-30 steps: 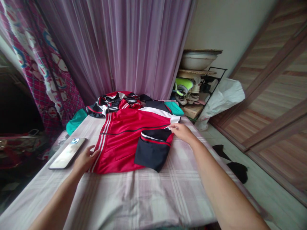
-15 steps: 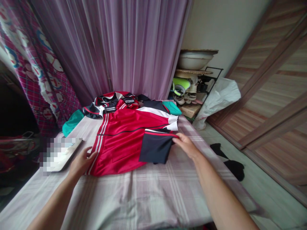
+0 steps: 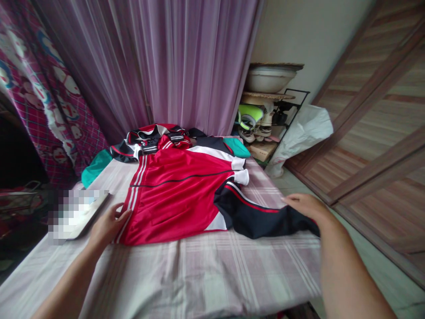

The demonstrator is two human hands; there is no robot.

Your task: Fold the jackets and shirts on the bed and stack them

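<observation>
A red jacket (image 3: 175,195) with dark sleeves, white patches and white stripes along its hem lies spread sideways on the table. My left hand (image 3: 111,223) rests at the striped hem, thumb and fingers apart, touching the cloth. One dark sleeve (image 3: 259,217) with red and white piping stretches right to the table's edge. Over its far end is my right hand (image 3: 305,207), its visible fingers stretched out and pointing left. The hand and wrist cover part of the sleeve end. Two white-trimmed cuffs (image 3: 241,177) show beyond this sleeve.
Behind the jacket lies a heap of dark and red clothes (image 3: 156,139). Teal cloth pieces (image 3: 236,147) lie at both sides. A flat, blurred-out object (image 3: 83,217) sits on the left of the checked tablecloth (image 3: 186,274). A shoe rack (image 3: 265,119) stands at the back right.
The dark sleeve, folded over the jacket before, now extends out to the right. My right hand has moved right along with it, from the folded edge. My left hand stays at the hem.
</observation>
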